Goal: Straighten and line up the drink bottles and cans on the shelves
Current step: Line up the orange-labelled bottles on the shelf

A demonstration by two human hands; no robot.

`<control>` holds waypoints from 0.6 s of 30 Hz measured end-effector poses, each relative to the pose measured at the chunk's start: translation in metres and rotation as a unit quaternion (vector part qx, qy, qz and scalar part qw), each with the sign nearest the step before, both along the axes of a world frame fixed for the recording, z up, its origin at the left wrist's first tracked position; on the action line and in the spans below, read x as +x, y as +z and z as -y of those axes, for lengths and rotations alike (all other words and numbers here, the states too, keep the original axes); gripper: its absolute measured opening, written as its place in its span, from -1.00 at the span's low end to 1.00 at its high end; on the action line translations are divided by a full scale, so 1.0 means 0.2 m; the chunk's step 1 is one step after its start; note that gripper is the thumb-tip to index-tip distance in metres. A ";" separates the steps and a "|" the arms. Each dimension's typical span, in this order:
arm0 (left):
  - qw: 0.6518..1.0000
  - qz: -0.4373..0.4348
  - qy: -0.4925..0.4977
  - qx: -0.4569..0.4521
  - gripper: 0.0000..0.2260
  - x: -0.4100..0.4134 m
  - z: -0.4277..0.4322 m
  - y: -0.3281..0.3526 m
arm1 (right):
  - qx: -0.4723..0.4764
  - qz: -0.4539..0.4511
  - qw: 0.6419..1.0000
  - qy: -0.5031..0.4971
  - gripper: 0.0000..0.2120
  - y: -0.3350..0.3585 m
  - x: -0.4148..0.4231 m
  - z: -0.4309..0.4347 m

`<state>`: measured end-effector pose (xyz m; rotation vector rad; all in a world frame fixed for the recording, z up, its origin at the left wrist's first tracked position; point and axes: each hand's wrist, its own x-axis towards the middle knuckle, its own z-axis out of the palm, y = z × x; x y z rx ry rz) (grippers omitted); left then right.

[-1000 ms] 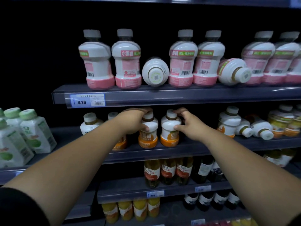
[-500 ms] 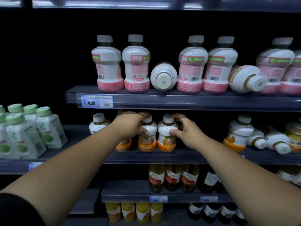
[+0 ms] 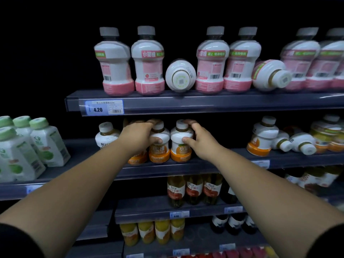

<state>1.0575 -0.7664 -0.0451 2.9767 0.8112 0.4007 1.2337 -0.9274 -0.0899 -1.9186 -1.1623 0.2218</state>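
At centre frame, the left hand (image 3: 138,135) grasps one orange-banded bottle (image 3: 159,146) and the right hand (image 3: 200,141) the neighbouring bottle (image 3: 180,146), its label now turned forward: pair judged nearly aligned.

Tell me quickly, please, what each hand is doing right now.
Left hand: grips the left orange-banded bottle, upright.
Right hand: grips the right orange-banded bottle beside it, upright.
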 end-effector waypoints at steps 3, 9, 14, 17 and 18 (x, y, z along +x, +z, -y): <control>0.998 0.021 0.022 0.058 -0.36 0.00 0.06 -0.05 | 0.005 0.021 1.000 0.020 -0.42 -0.02 0.01 0.06; 0.971 0.152 -0.126 0.137 -0.44 0.19 0.34 -0.12 | 0.034 0.075 0.996 -0.015 -0.47 0.00 0.18 0.38; 0.965 0.196 -0.171 -0.002 -0.42 0.54 0.68 -0.19 | 0.096 0.088 0.989 -0.064 -0.60 0.01 0.42 0.74; 0.954 0.221 -0.154 -0.131 -0.40 0.79 0.93 -0.23 | 0.107 0.092 0.986 -0.093 -0.60 0.00 0.62 0.99; 0.950 0.226 -0.136 -0.168 -0.38 0.86 0.99 -0.25 | 0.105 0.099 0.985 -0.099 -0.60 0.00 0.67 1.06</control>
